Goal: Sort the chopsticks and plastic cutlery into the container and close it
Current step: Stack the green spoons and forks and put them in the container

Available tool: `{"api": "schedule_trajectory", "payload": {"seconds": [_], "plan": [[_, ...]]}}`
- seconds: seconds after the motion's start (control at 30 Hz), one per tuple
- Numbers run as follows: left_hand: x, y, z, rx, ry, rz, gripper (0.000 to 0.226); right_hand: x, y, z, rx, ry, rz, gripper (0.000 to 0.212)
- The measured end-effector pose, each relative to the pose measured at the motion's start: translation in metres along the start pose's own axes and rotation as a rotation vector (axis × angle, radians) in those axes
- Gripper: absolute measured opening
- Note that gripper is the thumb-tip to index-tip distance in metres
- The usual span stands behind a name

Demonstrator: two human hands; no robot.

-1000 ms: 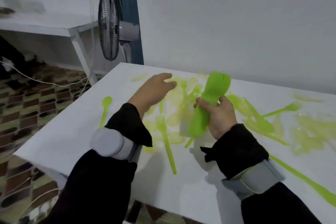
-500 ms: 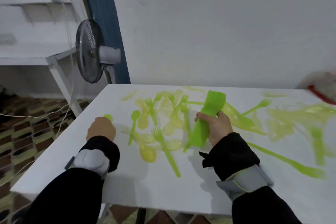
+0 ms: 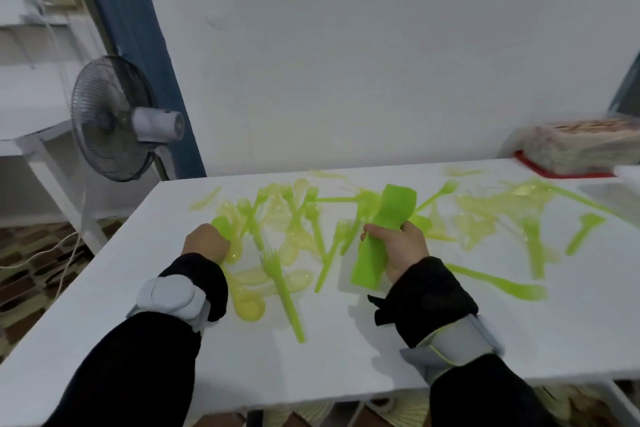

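Several green and pale yellow plastic forks and spoons [image 3: 311, 218] lie scattered over the white table [image 3: 485, 329]. My right hand [image 3: 401, 246] grips a stacked bundle of green spoons [image 3: 384, 232], held tilted above the table's middle. My left hand [image 3: 206, 243] is curled around a green spoon [image 3: 221, 227] at the left end of the pile, its bowl sticking out past my fingers. A green fork [image 3: 284, 291] lies between my two hands. At the far right a container [image 3: 585, 149] holds what look like chopsticks; it is blurred.
A standing fan [image 3: 110, 118] is beyond the table's left edge, with a white shelf frame [image 3: 45, 163] behind it. A white wall backs the table. A red-edged tray [image 3: 554, 172] sits under the container at the far right corner.
My left hand has moved from the table's left edge back to the pile, carrying a green spoon. My right hand keeps its bundle. The view has swung right, revealing the container.
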State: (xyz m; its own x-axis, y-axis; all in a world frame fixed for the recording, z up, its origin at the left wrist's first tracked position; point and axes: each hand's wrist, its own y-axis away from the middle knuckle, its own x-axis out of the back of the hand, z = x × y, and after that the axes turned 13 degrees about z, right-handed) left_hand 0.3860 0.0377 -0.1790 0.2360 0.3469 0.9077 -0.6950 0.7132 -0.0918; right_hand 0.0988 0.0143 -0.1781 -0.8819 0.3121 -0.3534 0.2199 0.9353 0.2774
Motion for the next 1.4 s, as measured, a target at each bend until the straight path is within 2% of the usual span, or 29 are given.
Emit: {"api": "schedule_trajectory", "payload": {"seconds": [0.07,0.17,0.23,0.3,0.37,0.47,0.53,0.63,0.7,0.83,1.0,1.07,1.13,1.27,1.33,1.4], "plan": [[-0.003,-0.002,0.005,0.040,0.035,0.001,0.014,0.003,0.002,0.000,0.013,0.013,0.003,0.024],[-0.008,-0.005,0.008,0.113,0.142,-0.043,0.019,0.007,0.003,-0.001,0.003,0.002,-0.013,0.022],[-0.008,-0.003,0.012,0.153,0.183,-0.005,0.014,0.011,0.004,-0.004,-0.001,-0.010,-0.018,0.023],[-0.006,0.003,0.020,0.185,0.219,0.092,0.021,0.017,0.004,-0.009,-0.001,-0.022,-0.007,0.024],[-0.004,0.012,0.036,0.147,0.243,0.214,0.021,0.027,0.001,-0.015,-0.003,-0.031,0.007,0.025],[-0.004,0.031,0.072,-0.006,0.304,0.372,0.024,0.046,-0.005,-0.027,0.001,-0.043,0.033,0.024],[-0.012,0.047,0.105,-0.112,0.385,0.421,0.023,0.065,-0.015,-0.039,0.002,-0.065,0.065,0.025],[-0.030,0.077,0.153,-0.311,0.449,0.322,0.018,0.088,-0.028,-0.052,-0.010,-0.121,0.155,0.031],[-0.045,0.101,0.183,-0.439,0.524,0.150,0.016,0.100,-0.036,-0.058,-0.024,-0.139,0.181,0.032],[-0.076,0.167,0.254,-0.609,0.490,-0.109,0.028,0.121,-0.054,-0.068,-0.029,-0.110,0.139,0.026],[-0.094,0.207,0.298,-0.520,0.636,-0.318,0.033,0.141,-0.071,-0.078,0.001,-0.072,0.071,0.020],[-0.093,0.211,0.304,-0.427,0.774,-0.425,0.046,0.150,-0.078,-0.084,0.014,-0.058,0.059,0.023],[-0.094,0.218,0.311,-0.398,0.803,-0.507,0.044,0.155,-0.084,-0.089,0.007,-0.044,0.036,0.030],[-0.099,0.211,0.325,-0.377,0.620,-0.434,0.045,0.157,-0.092,-0.095,-0.040,-0.052,0.026,0.028],[-0.096,0.194,0.323,-0.467,0.550,-0.426,0.051,0.157,-0.096,-0.095,-0.068,-0.052,0.025,0.034],[-0.096,0.170,0.320,-0.575,0.395,-0.328,0.042,0.158,-0.100,-0.095,-0.094,-0.039,0.018,0.036]]}}
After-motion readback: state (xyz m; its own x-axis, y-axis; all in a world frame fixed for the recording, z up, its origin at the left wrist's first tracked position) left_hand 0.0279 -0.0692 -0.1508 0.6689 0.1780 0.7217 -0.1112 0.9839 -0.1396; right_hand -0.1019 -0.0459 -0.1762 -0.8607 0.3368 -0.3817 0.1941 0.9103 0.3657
